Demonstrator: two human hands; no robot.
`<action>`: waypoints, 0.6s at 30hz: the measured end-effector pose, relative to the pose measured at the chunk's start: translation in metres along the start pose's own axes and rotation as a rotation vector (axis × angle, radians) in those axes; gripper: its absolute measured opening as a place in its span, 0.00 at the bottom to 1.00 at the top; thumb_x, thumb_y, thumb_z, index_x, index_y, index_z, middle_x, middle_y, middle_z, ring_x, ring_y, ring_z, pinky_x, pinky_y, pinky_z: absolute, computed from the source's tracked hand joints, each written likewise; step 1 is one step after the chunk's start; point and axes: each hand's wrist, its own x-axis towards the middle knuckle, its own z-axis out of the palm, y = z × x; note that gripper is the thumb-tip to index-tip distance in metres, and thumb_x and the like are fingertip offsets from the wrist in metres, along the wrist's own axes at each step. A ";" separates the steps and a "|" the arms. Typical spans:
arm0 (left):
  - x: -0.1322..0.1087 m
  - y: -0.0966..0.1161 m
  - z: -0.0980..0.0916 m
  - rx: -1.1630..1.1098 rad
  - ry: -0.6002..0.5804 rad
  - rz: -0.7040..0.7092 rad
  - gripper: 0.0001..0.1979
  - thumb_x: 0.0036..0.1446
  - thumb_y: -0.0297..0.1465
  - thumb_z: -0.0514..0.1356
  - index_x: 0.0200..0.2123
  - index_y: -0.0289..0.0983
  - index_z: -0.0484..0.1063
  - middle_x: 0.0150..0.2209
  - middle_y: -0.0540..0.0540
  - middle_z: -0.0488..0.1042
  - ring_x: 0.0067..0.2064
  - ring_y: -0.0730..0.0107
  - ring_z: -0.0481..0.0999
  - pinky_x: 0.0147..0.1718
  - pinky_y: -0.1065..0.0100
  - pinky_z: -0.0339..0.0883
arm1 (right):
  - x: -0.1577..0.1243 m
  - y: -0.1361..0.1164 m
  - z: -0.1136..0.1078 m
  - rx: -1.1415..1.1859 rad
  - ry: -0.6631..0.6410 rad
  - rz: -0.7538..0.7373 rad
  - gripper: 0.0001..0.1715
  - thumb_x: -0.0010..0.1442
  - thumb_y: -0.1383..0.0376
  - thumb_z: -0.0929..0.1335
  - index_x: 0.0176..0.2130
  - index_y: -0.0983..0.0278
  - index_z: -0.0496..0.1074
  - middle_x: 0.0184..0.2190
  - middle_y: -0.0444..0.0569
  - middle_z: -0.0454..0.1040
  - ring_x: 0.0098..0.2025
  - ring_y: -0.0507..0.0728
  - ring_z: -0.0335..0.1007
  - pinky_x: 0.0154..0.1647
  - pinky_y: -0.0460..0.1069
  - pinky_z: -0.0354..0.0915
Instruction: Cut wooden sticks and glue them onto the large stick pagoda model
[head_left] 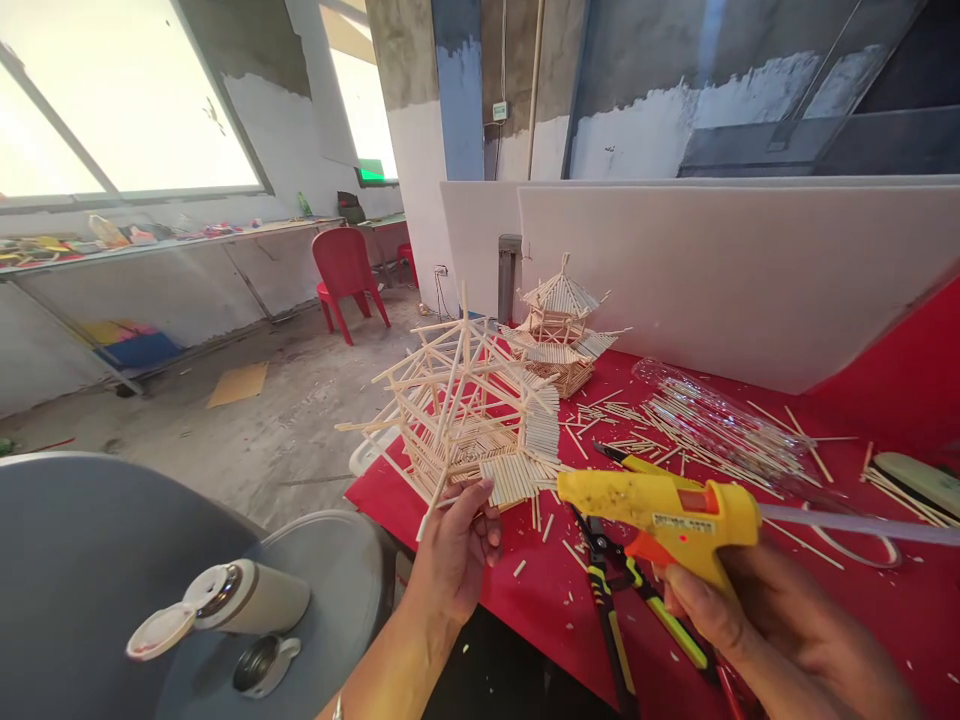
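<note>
A yellow hot glue gun (660, 510) with an orange trigger is gripped in my right hand (787, 620), its nozzle pointing left toward the model. A clear glue stick (862, 520) runs out of its back. My left hand (459, 545) is closed at the near lower edge of an open-framed pavilion model (465, 400) made of thin wooden sticks. Part of that model has a roof panel of sticks laid side by side (514, 480). Under the glue gun lie black and yellow-green pliers (611, 590), partly covered by it.
A finished-looking stick pagoda (562, 320) stands behind on the red table (555, 640). Loose sticks in a plastic bag (720, 430) lie right of it, beside a yellow-handled cutter (637, 462). At left, a grey stool (337, 600) holds a white flask (262, 595) and its cup lid (264, 665).
</note>
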 end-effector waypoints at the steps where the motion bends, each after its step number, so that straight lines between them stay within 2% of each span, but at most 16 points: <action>1: 0.000 0.000 0.000 0.002 -0.002 0.003 0.19 0.41 0.36 0.72 0.26 0.38 0.64 0.19 0.55 0.68 0.16 0.79 0.63 0.11 0.76 0.54 | 0.003 -0.001 0.000 0.039 -0.069 0.022 0.21 0.58 0.50 0.70 0.47 0.58 0.78 0.37 0.52 0.83 0.35 0.65 0.82 0.30 0.49 0.79; 3: 0.001 0.001 0.000 0.006 -0.009 0.010 0.18 0.41 0.36 0.72 0.27 0.38 0.65 0.19 0.55 0.68 0.16 0.79 0.63 0.11 0.76 0.55 | 0.006 -0.003 0.005 0.075 -0.153 0.037 0.23 0.59 0.50 0.69 0.50 0.59 0.76 0.41 0.53 0.82 0.39 0.64 0.81 0.33 0.49 0.79; 10: 0.002 0.000 -0.003 0.036 -0.025 0.070 0.17 0.44 0.36 0.72 0.28 0.37 0.67 0.20 0.55 0.68 0.17 0.79 0.64 0.12 0.76 0.57 | 0.019 -0.008 0.025 -0.268 -0.071 -0.237 0.17 0.63 0.51 0.66 0.45 0.57 0.75 0.43 0.51 0.82 0.39 0.60 0.81 0.25 0.44 0.76; 18: 0.002 0.000 -0.002 0.059 -0.026 0.114 0.18 0.42 0.37 0.73 0.31 0.36 0.70 0.20 0.54 0.69 0.17 0.79 0.64 0.12 0.77 0.57 | 0.027 -0.008 0.039 -0.349 -0.028 -0.341 0.18 0.68 0.53 0.62 0.49 0.60 0.71 0.43 0.55 0.81 0.42 0.62 0.80 0.33 0.49 0.77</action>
